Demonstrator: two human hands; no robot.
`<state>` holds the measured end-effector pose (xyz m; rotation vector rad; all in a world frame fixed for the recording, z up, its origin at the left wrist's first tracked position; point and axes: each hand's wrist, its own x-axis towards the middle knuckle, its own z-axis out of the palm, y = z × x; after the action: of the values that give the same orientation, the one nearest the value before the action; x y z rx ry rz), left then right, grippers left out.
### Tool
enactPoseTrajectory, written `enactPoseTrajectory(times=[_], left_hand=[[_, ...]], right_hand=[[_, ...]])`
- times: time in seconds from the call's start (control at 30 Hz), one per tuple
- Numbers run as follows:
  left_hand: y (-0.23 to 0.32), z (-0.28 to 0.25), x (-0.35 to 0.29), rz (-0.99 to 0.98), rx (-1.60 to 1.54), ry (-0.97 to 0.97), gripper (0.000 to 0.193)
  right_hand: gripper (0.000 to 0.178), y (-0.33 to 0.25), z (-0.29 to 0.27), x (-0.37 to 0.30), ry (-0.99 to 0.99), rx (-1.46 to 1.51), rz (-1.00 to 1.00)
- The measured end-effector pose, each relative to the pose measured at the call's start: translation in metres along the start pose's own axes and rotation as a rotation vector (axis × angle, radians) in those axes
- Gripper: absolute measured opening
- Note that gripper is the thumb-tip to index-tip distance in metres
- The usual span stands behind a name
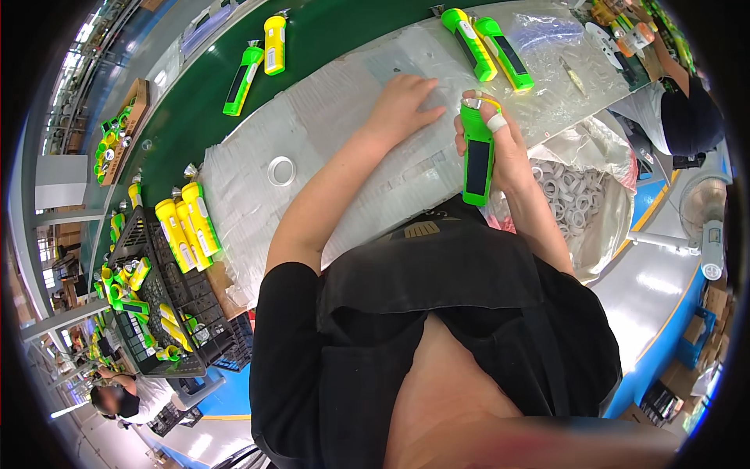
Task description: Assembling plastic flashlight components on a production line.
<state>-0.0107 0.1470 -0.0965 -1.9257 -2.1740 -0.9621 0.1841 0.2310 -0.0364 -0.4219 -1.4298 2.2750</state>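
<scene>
My right hand (508, 144) is closed around a green flashlight (477, 160) with a dark panel on its side. The flashlight's metallic head points away from me and its tail toward me. A white wrap sits on one finger of that hand. My left hand (406, 108) is empty, fingers apart, over the plastic-covered work surface (328, 117) to the left of the flashlight. A white ring (271, 172) lies on this surface by my left forearm. Two green-and-yellow flashlights (469, 45) lie beyond my right hand.
A green conveyor belt (332, 39) runs along the far side, carrying two flashlights (244, 80). Several yellow flashlights (201, 219) lie at the left edge by a black crate (168, 313) of more. A sack (613, 156) of white rings is at right, near a fan (711, 234). Other people are nearby.
</scene>
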Motion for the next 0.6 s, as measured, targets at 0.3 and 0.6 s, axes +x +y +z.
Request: enactPoseTrajectory(times=[0.3,0.6], left_hand=[[0.059,-0.098,-0.055,0.039,-0.267,0.242,0.036],[0.042,-0.118,-0.101,-0.008,-0.231,0.446,0.034]], right_hand=[[0.038,0.002,0.059,0.018,-0.332,-0.11,0.081],[0.037,0.03,0.118,0.035,-0.627,-0.068,0.21]])
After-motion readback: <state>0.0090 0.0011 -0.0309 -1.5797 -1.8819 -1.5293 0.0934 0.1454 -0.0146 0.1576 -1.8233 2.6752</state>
